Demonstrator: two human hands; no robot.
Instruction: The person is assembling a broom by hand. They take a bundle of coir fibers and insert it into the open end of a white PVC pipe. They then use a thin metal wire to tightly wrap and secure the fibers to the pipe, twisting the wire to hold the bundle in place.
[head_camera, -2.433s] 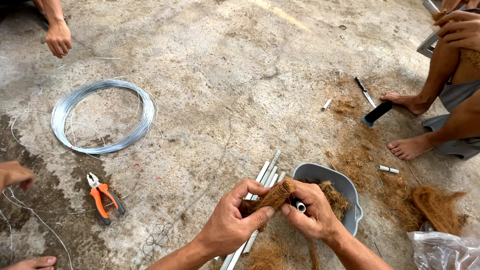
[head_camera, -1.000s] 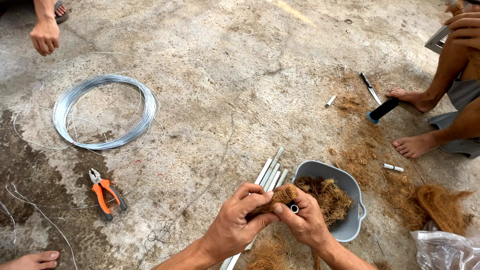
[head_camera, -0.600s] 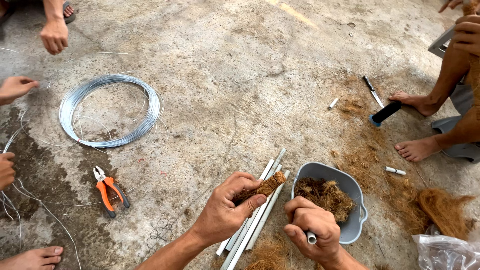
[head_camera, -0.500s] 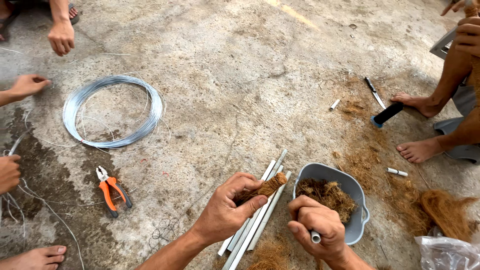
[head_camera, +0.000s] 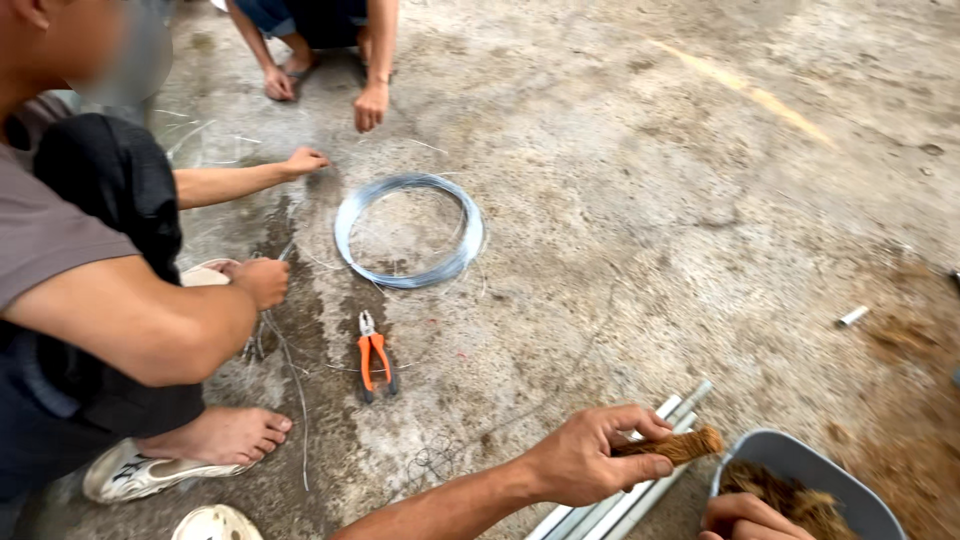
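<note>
While the left hand (head_camera: 590, 462) pinches a brown fibre bundle (head_camera: 672, 447), frayed, right hand (head_camera: 748, 517) mostly cropped, grip unclear, touching grey tub (head_camera: 790, 458).

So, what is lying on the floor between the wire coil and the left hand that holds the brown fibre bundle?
In the head view, orange-handled pliers lie between the wire coil and the left hand; around them, only concrete floor.

Your left hand (head_camera: 590, 462) sits low in the head view, at about 5 o'clock, with its bare forearm running up from the bottom edge toward 2 o'clock. Its fingers are curled and the thumb is pressed forward in a pinch, palm turned down. Your right hand (head_camera: 745, 517) only just shows at the bottom edge, knuckles up, fingers folded inward.
</note>
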